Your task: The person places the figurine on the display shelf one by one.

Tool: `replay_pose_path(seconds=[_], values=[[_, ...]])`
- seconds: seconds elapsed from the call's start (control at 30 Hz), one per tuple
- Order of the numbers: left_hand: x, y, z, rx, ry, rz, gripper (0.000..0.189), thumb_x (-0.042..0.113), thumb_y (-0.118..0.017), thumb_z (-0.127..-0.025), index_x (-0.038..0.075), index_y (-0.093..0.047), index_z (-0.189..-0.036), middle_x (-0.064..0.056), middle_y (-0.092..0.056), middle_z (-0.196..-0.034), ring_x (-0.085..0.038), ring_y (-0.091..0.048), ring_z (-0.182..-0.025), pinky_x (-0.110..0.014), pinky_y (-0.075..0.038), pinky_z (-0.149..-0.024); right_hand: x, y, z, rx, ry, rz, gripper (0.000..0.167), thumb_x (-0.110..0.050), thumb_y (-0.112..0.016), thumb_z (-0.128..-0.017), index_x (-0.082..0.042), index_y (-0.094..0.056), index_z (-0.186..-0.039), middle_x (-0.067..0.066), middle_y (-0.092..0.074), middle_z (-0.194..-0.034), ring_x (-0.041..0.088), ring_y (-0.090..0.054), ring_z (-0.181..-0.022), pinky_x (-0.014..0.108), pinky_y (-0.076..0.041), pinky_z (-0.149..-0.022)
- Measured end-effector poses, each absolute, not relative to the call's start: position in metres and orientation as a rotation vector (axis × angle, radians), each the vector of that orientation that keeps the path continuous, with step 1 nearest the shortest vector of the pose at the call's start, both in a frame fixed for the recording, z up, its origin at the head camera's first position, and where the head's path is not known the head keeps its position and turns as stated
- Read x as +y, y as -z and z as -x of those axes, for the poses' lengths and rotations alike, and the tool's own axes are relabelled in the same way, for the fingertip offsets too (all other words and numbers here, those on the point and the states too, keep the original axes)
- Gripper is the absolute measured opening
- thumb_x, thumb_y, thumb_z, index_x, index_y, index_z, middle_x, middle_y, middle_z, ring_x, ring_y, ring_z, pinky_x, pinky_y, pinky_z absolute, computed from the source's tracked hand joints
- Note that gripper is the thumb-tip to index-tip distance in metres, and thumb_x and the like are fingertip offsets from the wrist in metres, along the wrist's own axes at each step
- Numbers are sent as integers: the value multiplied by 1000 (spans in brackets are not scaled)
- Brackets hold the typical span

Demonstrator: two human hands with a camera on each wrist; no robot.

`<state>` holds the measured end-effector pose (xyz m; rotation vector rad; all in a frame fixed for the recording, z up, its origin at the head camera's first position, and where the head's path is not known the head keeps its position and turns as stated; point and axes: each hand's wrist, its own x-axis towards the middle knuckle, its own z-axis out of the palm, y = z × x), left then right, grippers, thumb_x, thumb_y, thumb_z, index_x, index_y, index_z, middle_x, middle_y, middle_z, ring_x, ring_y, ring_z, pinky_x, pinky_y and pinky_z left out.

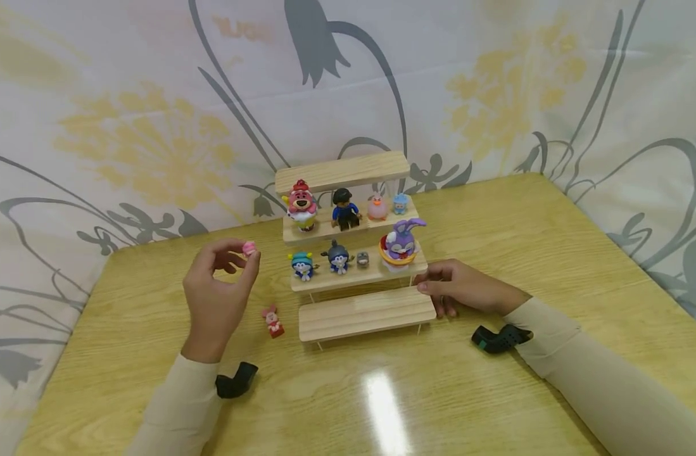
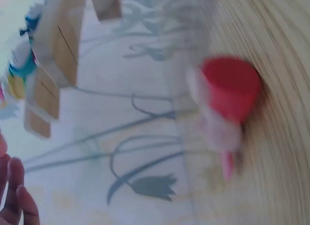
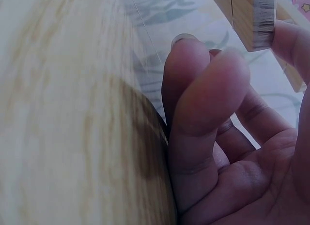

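Observation:
Between the thumb and fingers of my left hand point(image 1: 216, 297), a small pink figure point(image 1: 249, 248) is pinched above the table, left of the stepped wooden display shelf point(image 1: 365, 313). Below that hand, a pink, long-eared figurine with a red base point(image 1: 272, 322) is on the table; its red base point(image 2: 230, 87) appears large and blurred in the left wrist view. My right hand point(image 1: 467, 286) grips the shelf's right side by the lower boards, its thumb at a board's end point(image 3: 264, 34) in the right wrist view. Its other fingers point(image 3: 213, 94) are curled close to the tabletop.
Several figurines stand on the middle tiers, among them a pink bear point(image 1: 302, 204), a black-haired toy person point(image 1: 345, 209) and a purple rabbit point(image 1: 401, 244). The lowest and top boards point(image 1: 342, 171) are bare. A flower-patterned cloth point(image 1: 348, 76) hangs behind the wooden table point(image 1: 302, 405).

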<state>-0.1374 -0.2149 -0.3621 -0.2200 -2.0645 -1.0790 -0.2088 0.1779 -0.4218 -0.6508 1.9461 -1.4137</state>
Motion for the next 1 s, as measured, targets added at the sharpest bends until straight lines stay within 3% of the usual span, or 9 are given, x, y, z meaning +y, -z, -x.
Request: replay_pose_path(seconds=[0.17,0.5,0.8,1.0], values=[[-198,354,130,-1961,1117,359,24,-2,-78,-81,-4,-67,-102,-14,-69,-90,0,-59,-78,-17,-45,-72,178,422,211,1951,1409,652,43,-27,-52,-105,6,-53,-133,8,-63,-74,13,-59,-55,30,-53,-52],[-157,350,114,-1978,1262,618,23,-5,-76,-79,-2,-66,-100,-11,-68,-90,-12,-61,-81,-20,-48,-70,179,424,209,1942,1415,656,44,-28,-52,-106,7,-52,-133,7,-63,-74,12,-58,-55,30,-53,-51],[-116,359,105,-2141,1376,813,26,3,-81,-81,8,-67,-102,-5,-69,-92,-14,-62,-80,-25,-52,-66,179,424,207,1943,1416,636,48,-28,-52,-105,9,-51,-134,6,-63,-72,11,-58,-54,29,-53,-52],[-104,371,105,-2325,1389,789,23,11,-81,-85,12,-67,-103,1,-71,-96,-11,-64,-82,-25,-54,-70,178,423,208,1980,1398,635,46,-29,-53,-105,7,-53,-133,7,-63,-72,13,-58,-54,31,-54,-52]])
